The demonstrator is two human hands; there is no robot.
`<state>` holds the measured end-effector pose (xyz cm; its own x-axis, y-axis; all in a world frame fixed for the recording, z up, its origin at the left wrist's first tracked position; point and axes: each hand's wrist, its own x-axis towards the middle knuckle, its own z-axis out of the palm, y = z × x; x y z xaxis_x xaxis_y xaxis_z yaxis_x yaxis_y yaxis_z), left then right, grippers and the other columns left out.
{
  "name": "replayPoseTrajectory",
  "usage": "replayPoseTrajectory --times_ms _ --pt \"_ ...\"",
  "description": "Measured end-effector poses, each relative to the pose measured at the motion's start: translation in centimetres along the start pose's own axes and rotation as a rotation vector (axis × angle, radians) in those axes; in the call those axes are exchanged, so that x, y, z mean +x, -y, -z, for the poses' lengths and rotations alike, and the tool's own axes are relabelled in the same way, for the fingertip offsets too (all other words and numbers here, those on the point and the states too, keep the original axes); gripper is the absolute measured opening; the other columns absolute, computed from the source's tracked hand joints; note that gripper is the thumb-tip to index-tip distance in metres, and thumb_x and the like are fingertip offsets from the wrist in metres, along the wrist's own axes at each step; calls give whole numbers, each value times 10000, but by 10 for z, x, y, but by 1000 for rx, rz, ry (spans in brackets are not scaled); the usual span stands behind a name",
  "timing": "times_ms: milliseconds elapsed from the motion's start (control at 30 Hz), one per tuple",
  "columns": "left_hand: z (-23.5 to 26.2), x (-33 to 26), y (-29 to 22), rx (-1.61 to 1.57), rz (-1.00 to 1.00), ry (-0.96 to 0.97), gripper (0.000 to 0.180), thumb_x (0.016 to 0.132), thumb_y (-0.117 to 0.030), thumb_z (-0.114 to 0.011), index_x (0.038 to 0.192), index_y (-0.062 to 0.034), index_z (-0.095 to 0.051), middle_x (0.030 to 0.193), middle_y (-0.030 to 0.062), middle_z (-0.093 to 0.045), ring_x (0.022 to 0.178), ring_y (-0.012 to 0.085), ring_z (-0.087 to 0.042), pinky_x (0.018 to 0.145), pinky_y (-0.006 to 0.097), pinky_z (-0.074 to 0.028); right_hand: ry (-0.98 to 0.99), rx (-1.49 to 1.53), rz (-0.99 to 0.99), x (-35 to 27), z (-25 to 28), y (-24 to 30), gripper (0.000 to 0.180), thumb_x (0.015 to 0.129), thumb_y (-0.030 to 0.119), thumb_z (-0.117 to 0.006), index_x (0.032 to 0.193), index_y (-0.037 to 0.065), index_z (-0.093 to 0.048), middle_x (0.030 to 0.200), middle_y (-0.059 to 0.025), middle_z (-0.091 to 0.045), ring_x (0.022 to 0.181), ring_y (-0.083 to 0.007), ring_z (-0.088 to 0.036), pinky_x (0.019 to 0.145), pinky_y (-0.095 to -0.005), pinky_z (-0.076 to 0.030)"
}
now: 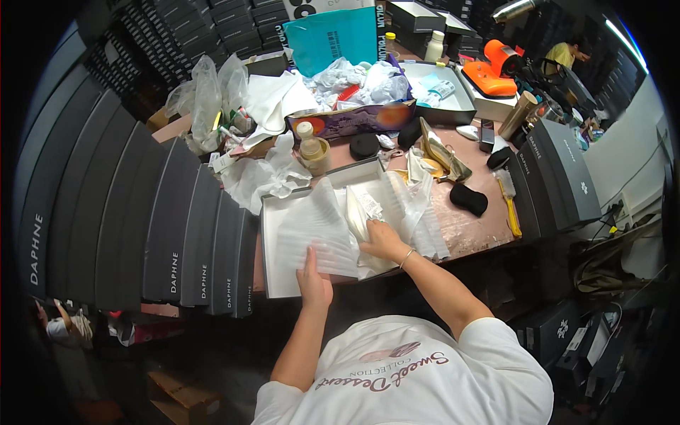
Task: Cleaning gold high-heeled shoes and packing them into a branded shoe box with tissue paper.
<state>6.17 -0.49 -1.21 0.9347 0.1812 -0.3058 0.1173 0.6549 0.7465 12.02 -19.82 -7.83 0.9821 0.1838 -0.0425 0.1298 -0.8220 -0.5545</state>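
Observation:
An open shoe box [275, 265] with grey sides and a white inside lies on the table in front of me. A thin white foam sheet [315, 230] spreads over its left half. My left hand [314, 281] pinches that sheet's near edge. My right hand [384, 242], with a bangle at the wrist, has its fingers closed on a pale cream item [356, 216] that looks like a shoe, partly hidden by the hand and wrapping. More crumpled white wrapping [418, 205] hangs over the box's right side.
Dark shoe boxes [159, 219] stand in a row at left; others [559, 173] stand at right. Behind are a purple carton [354, 122] of crumpled plastic, a glue jar [314, 152] and an orange device [490, 78]. A yellow-handled brush [510, 205] and black pad [468, 200] lie at right.

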Motion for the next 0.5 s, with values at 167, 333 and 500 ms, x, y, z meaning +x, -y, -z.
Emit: replayPoseTrajectory --times_ms 167,333,500 --pt "7 -22 11 528 -426 216 328 958 -130 -501 1232 51 -507 1230 108 -546 1135 212 -513 976 344 -406 -54 11 19 28 -6 20 453 676 261 -668 1019 -6 -539 1084 -229 -558 979 -389 -571 826 -481 -483" --pt "36 -37 33 1155 -439 360 353 941 -133 -518 1231 69 -509 1241 171 -551 1148 265 -515 996 354 -366 6 7 128 34 6 31 461 717 243 -676 1083 -4 -544 1130 -212 -562 1001 -382 -569 831 -462 -479" --pt "47 -33 -3 748 -347 506 413 900 -246 -481 1174 58 -542 1205 196 -567 1082 353 -549 963 376 -396 -460 254 -12 17 120 -5 211 832 128 -606 1010 15 -613 906 -179 -651 808 -321 -644 728 -392 -510"
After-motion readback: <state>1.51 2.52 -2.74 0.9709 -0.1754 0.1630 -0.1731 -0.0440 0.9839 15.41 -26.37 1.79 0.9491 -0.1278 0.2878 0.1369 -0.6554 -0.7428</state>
